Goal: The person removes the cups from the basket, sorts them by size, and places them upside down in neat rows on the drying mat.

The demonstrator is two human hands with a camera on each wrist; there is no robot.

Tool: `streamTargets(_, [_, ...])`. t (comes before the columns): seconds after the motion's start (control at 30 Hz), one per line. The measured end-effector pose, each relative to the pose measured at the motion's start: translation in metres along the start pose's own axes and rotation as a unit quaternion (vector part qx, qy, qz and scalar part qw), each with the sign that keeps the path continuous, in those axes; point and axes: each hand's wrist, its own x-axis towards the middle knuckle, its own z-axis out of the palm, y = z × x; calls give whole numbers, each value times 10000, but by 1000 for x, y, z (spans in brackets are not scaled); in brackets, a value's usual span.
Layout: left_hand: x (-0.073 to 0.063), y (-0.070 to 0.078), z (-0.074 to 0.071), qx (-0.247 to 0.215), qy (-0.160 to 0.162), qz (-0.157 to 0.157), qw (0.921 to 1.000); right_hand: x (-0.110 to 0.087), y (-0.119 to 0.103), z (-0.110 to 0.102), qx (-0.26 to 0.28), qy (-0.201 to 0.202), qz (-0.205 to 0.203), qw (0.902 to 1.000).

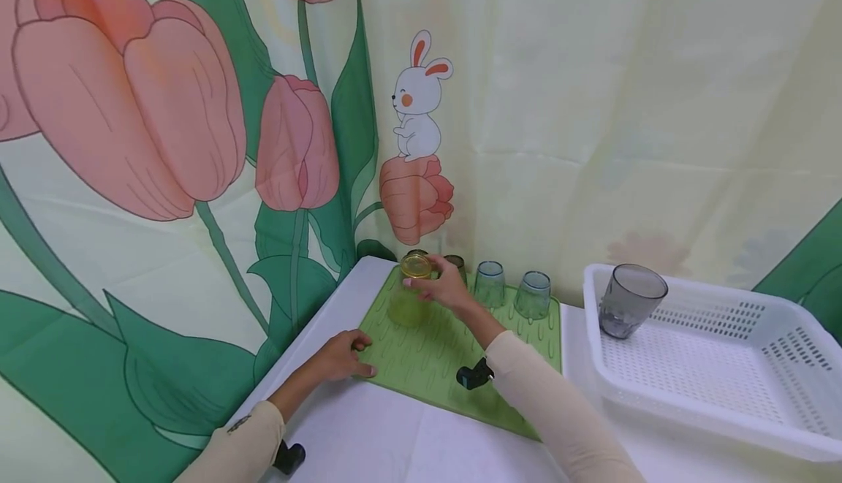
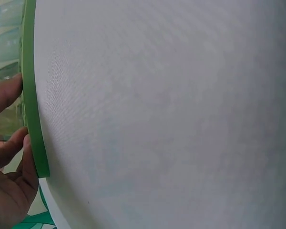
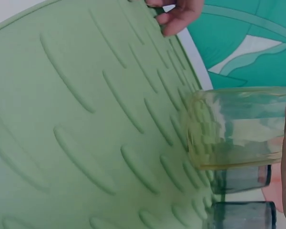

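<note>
Right hand: the right hand (image 1: 446,287) reaches over the mat, its fingers (image 1: 421,283) curled round the top of the yellow glass (image 1: 409,294), gripping it from above.
Yellow glass: it stands upside down at the far left corner of the green mat (image 1: 434,355), its rim on or just above the ribbed surface; the right wrist view shows its rim (image 3: 195,129) right at the mat (image 3: 86,124), though actual contact cannot be told.
Left hand: the left hand (image 1: 342,355) rests on the table (image 1: 395,439) at the mat's left edge, fingers (image 2: 7,95) loosely bent and touching that edge (image 2: 33,124), clamped on nothing.
Other glasses: a brownish glass (image 1: 456,265), then two bluish glasses (image 1: 490,283) (image 1: 533,294), stand upside down in a row along the mat's far edge, just right of the yellow one.
Basket: a white plastic basket (image 1: 723,381) sits on the table right of the mat, with a grey glass (image 1: 628,309) upright in its near left corner.
Backdrop: a curtain (image 1: 197,139) printed with tulips and a rabbit hangs behind the table.
</note>
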Motion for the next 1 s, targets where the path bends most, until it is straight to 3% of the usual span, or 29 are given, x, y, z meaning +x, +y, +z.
streamTargets(0.2, [1,3,0,-46,-24,-29,10000,2,-1,9,45,60,-40,10000])
streamTargets(0.67, [-1,4,0,-71,-10,-62,10000,-2,-6,15,-443,29,-4,9990])
streamTargets(0.87, [-1,4,-1,-57,6,-63,10000,-1,-1,14,-924,41,70,9957])
streamTargets(1.0, [-3,4,-1,-69,9,-83,9999,-2,3,12,-938,-67,43,9956])
